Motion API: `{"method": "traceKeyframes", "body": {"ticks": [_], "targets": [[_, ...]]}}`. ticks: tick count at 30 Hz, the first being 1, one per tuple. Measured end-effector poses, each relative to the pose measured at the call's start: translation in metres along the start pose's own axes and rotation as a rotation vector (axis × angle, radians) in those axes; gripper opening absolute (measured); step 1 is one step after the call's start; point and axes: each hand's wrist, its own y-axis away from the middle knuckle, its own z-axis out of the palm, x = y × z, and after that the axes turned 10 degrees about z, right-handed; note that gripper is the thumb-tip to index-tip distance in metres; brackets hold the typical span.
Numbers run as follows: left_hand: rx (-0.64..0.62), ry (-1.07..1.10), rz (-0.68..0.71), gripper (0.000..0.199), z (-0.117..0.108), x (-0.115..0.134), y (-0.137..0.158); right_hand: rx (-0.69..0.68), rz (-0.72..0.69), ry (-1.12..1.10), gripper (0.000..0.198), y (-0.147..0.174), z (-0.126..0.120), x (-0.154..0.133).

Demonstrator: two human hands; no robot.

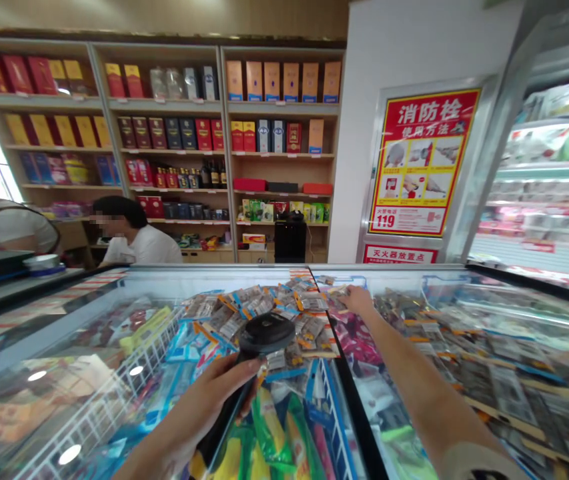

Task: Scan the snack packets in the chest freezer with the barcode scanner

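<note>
While we look down past both hands, pale wooden shelving (228, 160) stands at the back, straight-edged, loaded with rectangular cartons (291, 81). Nearer, a long freezer (394, 267): smooth, reflective glass top, crossed by a narrow black strip (347, 360). Under the left pane, a white wire basket (164, 343), open grid, beside slick plastic packages (271, 420). Our scanner (267, 332), dark and smooth, has a rounded head on a slim handle; our left hand (217, 390) is wrapped around that handle, holding it above the glass. Clear plastic packets (261, 303), flat, crinkled, edged orange and blue, lie heaped on top. Our right hand (359, 301), fingers bent, is at the packets just right of the strip; whether it grips one, we cannot tell.

Counts: three shelving bays; two people (144, 247) beyond, to the left; six cartons along the right bay's top row; one scanner. Packets overlap too much to number.
</note>
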Motion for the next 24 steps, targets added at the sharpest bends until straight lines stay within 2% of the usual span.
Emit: {"method": "traceKeyframes", "body": {"ticks": [3, 6, 8, 11, 14, 18, 20, 24], "targets": [[-0.002, -0.013, -0.004, 0.029, 0.001, 0.003, 0.001, 0.061, 0.047, -0.048, 0.032, -0.003, -0.007, 0.014], [-0.025, -0.029, 0.017, 0.030, 0.003, 0.005, 0.004, -0.009, 0.013, 0.006, 0.030, -0.007, -0.019, 0.017], [-0.053, -0.035, 0.031, 0.031, 0.003, 0.005, 0.005, -0.010, 0.033, 0.047, 0.034, -0.010, -0.024, 0.014], [-0.082, -0.034, 0.036, 0.032, 0.001, 0.004, 0.005, -0.059, 0.060, 0.054, 0.040, -0.014, -0.021, 0.010], [-0.051, -0.009, 0.018, 0.031, -0.001, 0.005, 0.003, -0.154, -0.014, 0.018, 0.035, -0.014, -0.012, 0.016], [-0.034, 0.005, 0.037, 0.032, -0.004, 0.006, 0.002, -0.024, 0.070, -0.123, 0.030, -0.008, -0.009, 0.031], [-0.038, -0.014, 0.029, 0.033, -0.003, 0.007, 0.002, -0.010, 0.105, -0.169, 0.032, -0.003, -0.014, 0.033], [-0.017, -0.020, 0.036, 0.032, -0.001, 0.007, 0.003, -0.191, 0.043, -0.151, 0.034, 0.009, -0.029, 0.027]]}}
